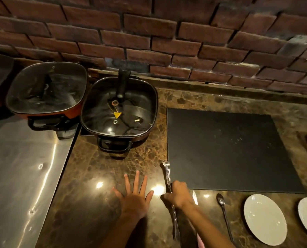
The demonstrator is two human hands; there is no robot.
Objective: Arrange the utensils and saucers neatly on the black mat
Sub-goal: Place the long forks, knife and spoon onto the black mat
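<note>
Now the right hand [177, 193] is closed round the middle of the tongs [168, 178], whose tips reach the near-left corner of the bare mat [229, 149]. Flat on the counter [99, 167] lies the left hand [135, 197], fingers spread, holding nothing. Beside the right wrist a knife [195, 196] peeps out; further right wait a spoon [223, 210] and two saucers [264, 219], all off the mat. Best to lift the tongs clear, then lay them parallel to the mat's left edge, leaving room for the rest.
</note>
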